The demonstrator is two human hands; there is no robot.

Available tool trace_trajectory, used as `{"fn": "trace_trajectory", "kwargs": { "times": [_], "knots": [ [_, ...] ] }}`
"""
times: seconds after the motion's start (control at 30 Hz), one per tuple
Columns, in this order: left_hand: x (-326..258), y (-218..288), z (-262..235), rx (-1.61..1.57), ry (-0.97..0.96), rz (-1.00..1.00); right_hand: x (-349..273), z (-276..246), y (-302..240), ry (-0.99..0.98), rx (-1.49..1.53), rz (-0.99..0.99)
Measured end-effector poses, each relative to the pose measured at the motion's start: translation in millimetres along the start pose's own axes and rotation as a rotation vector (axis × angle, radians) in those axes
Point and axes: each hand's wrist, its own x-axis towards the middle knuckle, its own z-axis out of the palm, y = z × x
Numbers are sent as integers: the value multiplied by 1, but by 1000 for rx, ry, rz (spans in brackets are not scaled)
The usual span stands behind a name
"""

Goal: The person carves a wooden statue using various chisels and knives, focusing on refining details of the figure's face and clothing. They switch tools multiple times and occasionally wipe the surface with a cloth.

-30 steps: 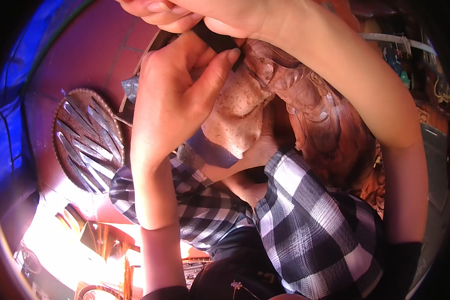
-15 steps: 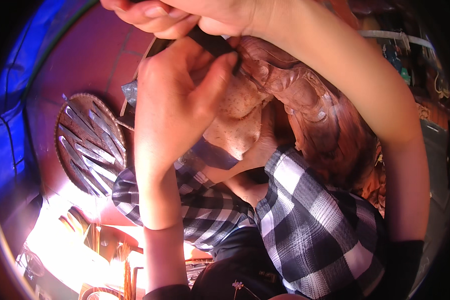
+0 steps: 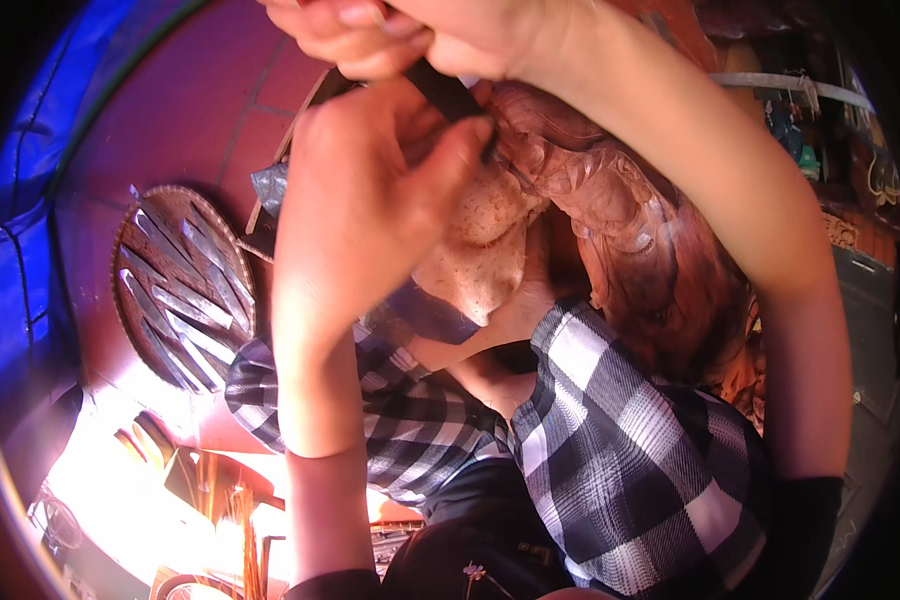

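Note:
A dark flat bar-shaped chisel (image 3: pixel 448 96) slants down from my right hand toward the carved wood. Fingers curled, my right hand (image 3: pixel 380 35) is closed on its upper end at the top of the picture. Lower down, my left hand (image 3: pixel 370 190) wraps the same chisel, thumb pressed along it. The tip is hidden beside the left thumb. Beneath the hands is a reddish-brown wood carving (image 3: pixel 620 200) with rounded, folded relief. A paler, speckled wood part (image 3: pixel 475 250) lies just right of my left hand, partly covered by it.
A round woven tray (image 3: pixel 120 290) with several metal chisels (image 3: pixel 195 305) lies on the red tiled floor (image 3: pixel 200 110) at the left. My knees in checked cloth (image 3: pixel 620 430) flank the work. Blue sheeting (image 3: pixel 15 240) hangs far left. Wood chips (image 3: pixel 745 375) gather beside the carving.
Both hands and the chisel have shifted slightly right and a little lower against the carving. Both grips look the same.

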Motion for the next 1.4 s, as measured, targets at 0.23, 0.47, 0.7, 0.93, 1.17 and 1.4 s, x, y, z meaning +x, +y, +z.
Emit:
{"fn": "trace_trajectory", "kwargs": {
  "times": [0.23,0.47,0.7,0.93,1.17,1.4],
  "knots": [
    [1,-15,0,-22,4,58,-3,-2,1,-31,20,50],
    [5,-40,19,-241,152,279,0,21,0,128,-112,153],
    [-10,-37,10,-153,-32,131,-8,28,-6,174,-505,121],
    [-9,-45,14,-274,-16,141,-2,49,-12,327,-825,247],
    [-5,-57,21,-435,-50,128,-6,56,0,303,-992,44],
    [7,-68,28,-572,34,124,0,67,-15,314,-954,369]
  ]
}}
